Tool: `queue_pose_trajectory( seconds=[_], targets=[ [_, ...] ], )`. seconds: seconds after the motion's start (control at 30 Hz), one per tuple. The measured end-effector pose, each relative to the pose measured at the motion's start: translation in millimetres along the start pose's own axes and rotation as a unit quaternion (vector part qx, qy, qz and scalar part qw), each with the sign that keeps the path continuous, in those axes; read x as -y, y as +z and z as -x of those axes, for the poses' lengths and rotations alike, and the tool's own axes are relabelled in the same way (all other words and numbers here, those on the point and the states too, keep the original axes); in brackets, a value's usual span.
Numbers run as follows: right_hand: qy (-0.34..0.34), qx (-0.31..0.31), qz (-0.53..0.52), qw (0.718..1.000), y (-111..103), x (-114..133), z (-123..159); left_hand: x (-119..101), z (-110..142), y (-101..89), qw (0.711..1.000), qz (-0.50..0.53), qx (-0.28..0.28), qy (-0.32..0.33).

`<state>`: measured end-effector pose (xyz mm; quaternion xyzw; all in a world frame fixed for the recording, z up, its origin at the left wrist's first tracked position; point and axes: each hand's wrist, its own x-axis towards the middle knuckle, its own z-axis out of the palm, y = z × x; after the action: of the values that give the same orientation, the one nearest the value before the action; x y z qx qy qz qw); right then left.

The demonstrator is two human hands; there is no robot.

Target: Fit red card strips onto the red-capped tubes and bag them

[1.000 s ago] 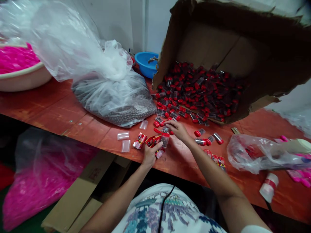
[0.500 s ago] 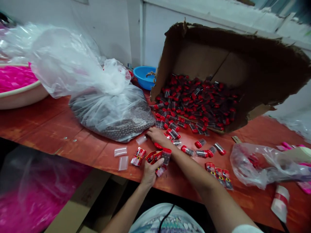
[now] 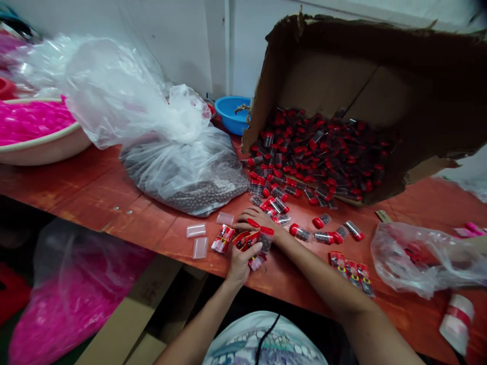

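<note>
My left hand [image 3: 239, 266] is closed around several red printed cards [image 3: 245, 239]. With them it grips a small clear tube with a red cap [image 3: 266, 239], filled with dark beads. Right behind this bundle, my right hand [image 3: 255, 217] reaches across leftward over the table, fingers stretched out; the bundle partly covers it. Left of my left hand lies a red printed packet [image 3: 222, 239]. Clear plastic sleeves [image 3: 200, 248] lie flat further left. Several red-capped tubes [image 3: 300, 232] are scattered to the right of my right hand.
A torn cardboard box [image 3: 262, 101] on its side spills many red-capped tubes. A clear bag of dark beads [image 3: 190, 177] slumps beside it. Also around are a blue basin [image 3: 232, 114], a cream basin [image 3: 49, 147] of pink pieces, red packets [image 3: 352, 271] and a plastic bag [image 3: 403, 258].
My right hand has drawn back slightly from the bead bag toward the bundle in my left hand. My left hand keeps its hold. The view has shifted a little.
</note>
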<state>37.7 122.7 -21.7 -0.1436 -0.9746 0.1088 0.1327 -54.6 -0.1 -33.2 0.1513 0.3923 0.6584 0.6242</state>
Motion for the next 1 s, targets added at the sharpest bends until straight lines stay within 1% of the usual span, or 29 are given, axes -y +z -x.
queue_pose_trajectory(
  seconds=[0.07, 0.13, 0.17, 0.2, 0.23, 0.27, 0.3, 0.33, 0.37, 0.4, 0.43, 0.47, 0.5, 0.53, 0.63, 0.7, 0.8, 0.87, 0.93, 1.0],
  targets=[
    [-0.010, -0.001, -0.018, 1.000, 3.2, 0.5, 5.9, -1.5, 0.3, 1.0, 1.000, 0.000, 0.013, 0.006],
    [0.015, -0.013, -0.044, 0.999, 6.0, -0.7, 9.7, -1.9, 0.3, 1.4, 1.000, 0.001, 0.009, 0.000],
    [0.043, -0.028, -0.064, 0.997, 6.4, -1.7, 11.5, -1.6, 0.2, 1.2, 1.000, 0.002, 0.002, -0.005],
    [0.084, -0.056, -0.092, 0.991, 5.6, -2.6, 13.5, -1.1, 0.1, 1.0, 1.000, 0.003, -0.005, -0.011],
    [0.136, -0.097, -0.128, 0.978, 3.4, -3.3, 16.1, -0.4, -0.1, 0.6, 1.000, 0.004, -0.011, -0.015],
    [0.190, -0.150, -0.174, 0.954, -0.2, -3.3, 19.4, 0.2, -0.3, 0.3, 1.000, 0.005, -0.014, -0.018],
    [0.241, -0.204, -0.228, 0.921, -5.2, -2.6, 23.4, 0.8, -0.4, 0.1, 1.000, 0.004, -0.013, -0.021],
    [0.282, -0.250, -0.287, 0.881, -11.4, -0.8, 27.9, 1.1, -0.6, 0.0, 1.000, 0.004, -0.008, -0.023],
    [0.310, -0.279, -0.344, 0.841, -18.4, 2.1, 32.8, 1.3, -0.8, 0.1, 1.000, 0.004, -0.002, -0.023],
    [0.327, -0.291, -0.394, 0.808, -25.7, 5.9, 37.6, 1.3, -1.0, 0.4, 1.000, 0.004, 0.003, -0.023],
    [0.333, -0.287, -0.432, 0.787, -32.6, 10.4, 42.2, 1.2, -1.2, 0.7, 1.000, 0.003, 0.007, -0.020],
    [0.333, -0.277, -0.454, 0.778, -38.8, 15.2, 46.1, 1.1, -1.4, 1.1, 1.000, 0.002, 0.007, -0.017],
    [0.329, -0.265, -0.461, 0.780, -43.9, 19.9, 49.3, 1.1, -1.7, 1.4, 1.000, 0.001, 0.004, -0.014],
    [0.321, -0.256, -0.456, 0.789, -47.6, 24.2, 51.6, 1.1, -2.0, 1.8, 1.000, -0.001, 0.002, -0.012],
    [0.287, -0.247, -0.415, 0.828, -52.9, 32.1, 55.3, 1.5, -2.5, 2.8, 1.000, -0.001, -0.003, -0.012],
    [0.268, -0.237, -0.401, 0.843, -55.0, 33.8, 57.4, 1.6, -2.4, 3.4, 1.000, 0.000, -0.004, -0.009],
    [0.250, -0.188, -0.394, 0.864, -60.2, 32.6, 61.8, 1.1, -1.3, 4.1, 1.000, 0.005, -0.007, -0.010],
    [0.247, -0.156, -0.390, 0.873, -62.1, 28.2, 63.0, 0.4, -0.2, 4.3, 1.000, 0.006, -0.006, -0.015],
    [0.266, -0.168, -0.363, 0.877, -58.4, 19.1, 58.8, -0.2, 0.7, 3.9, 1.000, 0.004, -0.002, -0.018],
    [0.302, -0.208, -0.286, 0.886, -48.0, 6.2, 46.6, -0.5, 1.1, 2.9, 1.000, -0.001, -0.001, -0.020]
  ],
)
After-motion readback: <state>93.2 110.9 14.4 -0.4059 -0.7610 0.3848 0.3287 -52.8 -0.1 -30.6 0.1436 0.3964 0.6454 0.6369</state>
